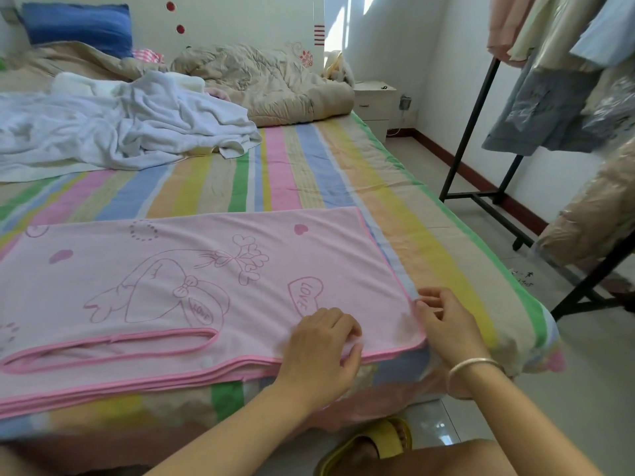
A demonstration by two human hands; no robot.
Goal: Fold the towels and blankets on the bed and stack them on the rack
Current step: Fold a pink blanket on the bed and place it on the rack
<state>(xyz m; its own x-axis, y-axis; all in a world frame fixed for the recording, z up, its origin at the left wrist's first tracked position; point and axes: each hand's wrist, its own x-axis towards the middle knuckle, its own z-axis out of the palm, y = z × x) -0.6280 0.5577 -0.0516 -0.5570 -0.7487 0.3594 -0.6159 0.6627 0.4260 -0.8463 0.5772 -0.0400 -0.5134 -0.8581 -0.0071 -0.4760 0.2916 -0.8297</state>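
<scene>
Status: early. The pink blanket [178, 280] lay flat on the bed [309, 173]. Judging by the stacked pink hems along its near edge, it was already folded into several layers, but not yet down to stacking size. The left hand [321, 341] had its fingers curled over that near hem, gripping it. The right hand [446, 321], just beside it to the right, pinched the blanket's near right corner. With both on the same corner, I'd judge squaring up or starting the next fold. Left to do: the crumpled white towel heap [120, 128] well beyond the left hand, and the beige quilt [275, 84] bunched farther back, also unfolded. The rack [481, 132] stood off to the right of the right hand and showed hung clothes only. Its base was partly out of view, so nothing stacked there as far as I could tell. Readable text: "LOVE" twice on the blanket, once in a heart bubble just above the left hand, once farther left. No brand visible.
</scene>
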